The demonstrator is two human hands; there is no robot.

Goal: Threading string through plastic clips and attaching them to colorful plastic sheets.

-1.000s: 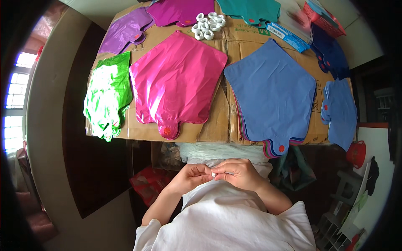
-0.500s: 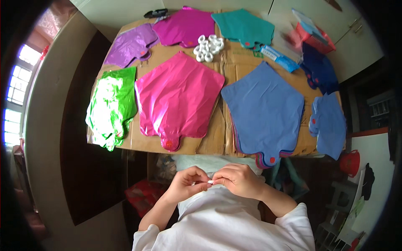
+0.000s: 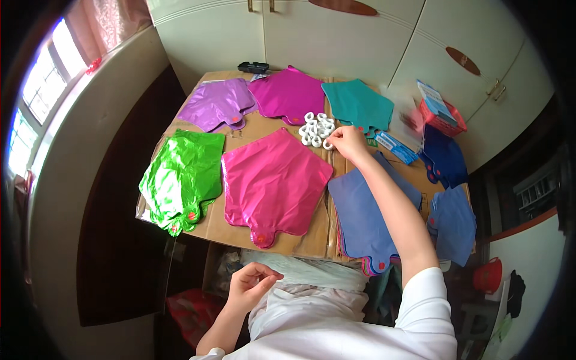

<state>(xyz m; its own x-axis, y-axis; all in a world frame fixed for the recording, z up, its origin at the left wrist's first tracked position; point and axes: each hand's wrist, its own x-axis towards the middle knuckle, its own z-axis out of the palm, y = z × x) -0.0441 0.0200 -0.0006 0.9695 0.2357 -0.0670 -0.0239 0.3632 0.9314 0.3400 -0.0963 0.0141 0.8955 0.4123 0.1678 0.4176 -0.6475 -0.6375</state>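
My right hand point(image 3: 348, 143) reaches over the table, its thumb and fingers pinched at a white ring point(image 3: 327, 144) on the near right edge of a small pile of white rings point(image 3: 315, 128). My left hand point(image 3: 251, 287) is held in front of my body, below the table's near edge, fingers loosely curled and nothing seen in them. Under my right forearm lies a stack of blue foil sheets point(image 3: 366, 204), probably flat balloons, with a rounded tab at the near end. A pink foil stack point(image 3: 276, 186) is left of it.
Flattened cardboard point(image 3: 210, 225) covers the table. Around it lie green point(image 3: 186, 171), lilac point(image 3: 216, 103), magenta point(image 3: 291, 93), teal point(image 3: 357, 102), navy point(image 3: 447, 159) and blue point(image 3: 453, 222) foil stacks. A blue-white packet point(image 3: 396, 147) and red basket point(image 3: 444, 120) are right; a black object point(image 3: 253, 67) is far left.
My hands, together at a small white thing before my body, have parted. The right has gone forward to the pile of white rings; the left stays low. The view has tilted up.
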